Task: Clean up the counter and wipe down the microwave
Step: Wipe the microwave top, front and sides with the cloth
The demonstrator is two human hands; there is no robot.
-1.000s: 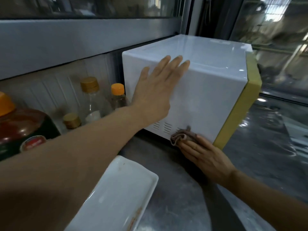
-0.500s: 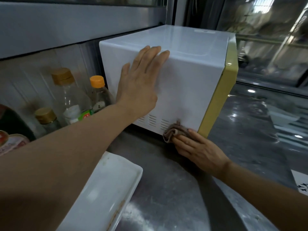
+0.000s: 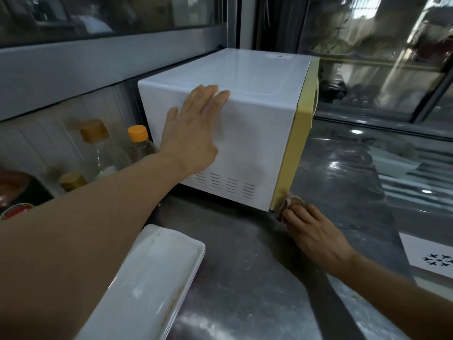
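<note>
Head | white tray (image 3: 157, 273): brown smear | bottles (image 3: 105, 153): clear liquid

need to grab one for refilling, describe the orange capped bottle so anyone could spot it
Start at the white microwave on the counter. Bottles stand just left of it against the wall, and the orange-capped bottle is nearest the microwave; its neighbours have tan caps.

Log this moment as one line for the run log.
step: wiping microwave | left hand: flat on white side | right hand: holds cloth at lower front yellow corner | plate: on counter
</note>
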